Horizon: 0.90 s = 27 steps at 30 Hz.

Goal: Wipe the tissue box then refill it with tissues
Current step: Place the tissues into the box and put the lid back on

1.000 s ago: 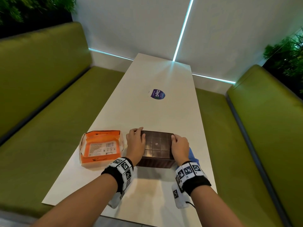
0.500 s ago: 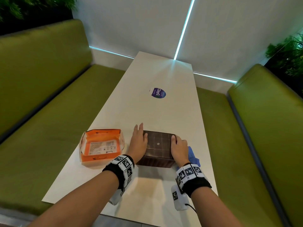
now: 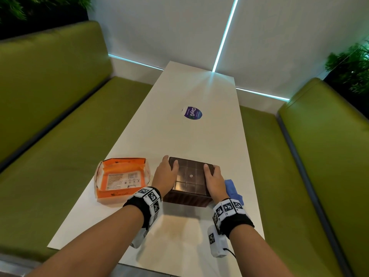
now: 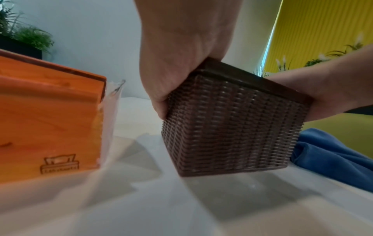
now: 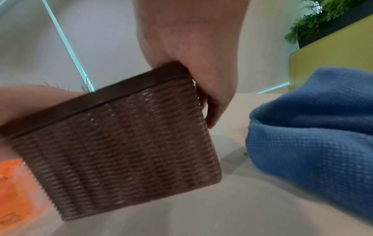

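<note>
Left thumb [image 3: 175,163] now atop tissue box [image 3: 189,177]; both grips clasp.

left hand [image 3: 165,176], right hand [image 3: 214,181] gripping brown tissue box [image 3: 189,177] sides

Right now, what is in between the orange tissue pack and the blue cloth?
The brown woven tissue box sits between the orange tissue pack and the blue cloth, with the left hand and right hand gripping its sides. The head view shows it.

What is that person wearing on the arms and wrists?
Both forearms are bare, no sleeves. Each wrist has a black band topped with white tiles printed with black square codes. A small white box hangs under each wrist; the right one trails a thin black cable.
</note>
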Available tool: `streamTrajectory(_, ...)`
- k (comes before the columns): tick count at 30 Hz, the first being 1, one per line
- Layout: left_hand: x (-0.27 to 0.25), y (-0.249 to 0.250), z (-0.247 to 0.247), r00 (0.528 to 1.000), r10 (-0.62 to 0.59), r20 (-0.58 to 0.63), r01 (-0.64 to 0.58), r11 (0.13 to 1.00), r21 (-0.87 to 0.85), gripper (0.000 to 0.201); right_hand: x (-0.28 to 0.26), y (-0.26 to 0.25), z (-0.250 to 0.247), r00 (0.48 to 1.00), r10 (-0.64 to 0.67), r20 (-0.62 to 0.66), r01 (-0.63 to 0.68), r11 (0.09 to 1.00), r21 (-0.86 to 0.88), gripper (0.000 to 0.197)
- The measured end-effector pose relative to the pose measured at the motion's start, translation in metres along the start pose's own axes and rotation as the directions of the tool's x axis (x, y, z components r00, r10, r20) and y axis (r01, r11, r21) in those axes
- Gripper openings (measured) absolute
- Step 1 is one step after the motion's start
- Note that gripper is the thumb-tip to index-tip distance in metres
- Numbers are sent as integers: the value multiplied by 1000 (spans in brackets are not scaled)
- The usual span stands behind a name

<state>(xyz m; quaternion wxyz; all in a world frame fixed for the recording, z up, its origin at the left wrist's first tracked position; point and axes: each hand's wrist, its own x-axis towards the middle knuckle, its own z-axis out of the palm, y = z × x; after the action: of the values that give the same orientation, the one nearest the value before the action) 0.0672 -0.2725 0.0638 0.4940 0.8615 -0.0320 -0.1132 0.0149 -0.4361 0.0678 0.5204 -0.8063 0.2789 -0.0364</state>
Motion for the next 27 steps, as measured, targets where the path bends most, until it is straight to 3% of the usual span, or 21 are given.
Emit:
streamTrajectory(5,2,-5,5,997,-73,17,74,996,-54,61,3,6,2,996,79,29,-82,984,156,35)
streamTrajectory(9,5,-7,6,995,-91,33,93,995,-42,57,4,0,1,996,66,60,-72,993,96,30)
streamTrajectory(14,4,-10,2,988,-138,75,144,987,-70,53,-2,0,0,978,152,146,-178,966,189,51)
streamTrajectory(20,2,-21,-8,963,-237,127,252,961,-116,67,-12,12,9,937,241,254,-317,892,322,72)
streamTrajectory(24,1,-21,-14,941,-279,192,312,935,-171,67,-25,9,10,928,234,289,-342,840,420,55)
streamTrajectory(27,-4,-19,-15,939,-259,226,306,929,-207,68,-34,6,4,928,208,310,-345,796,498,53)
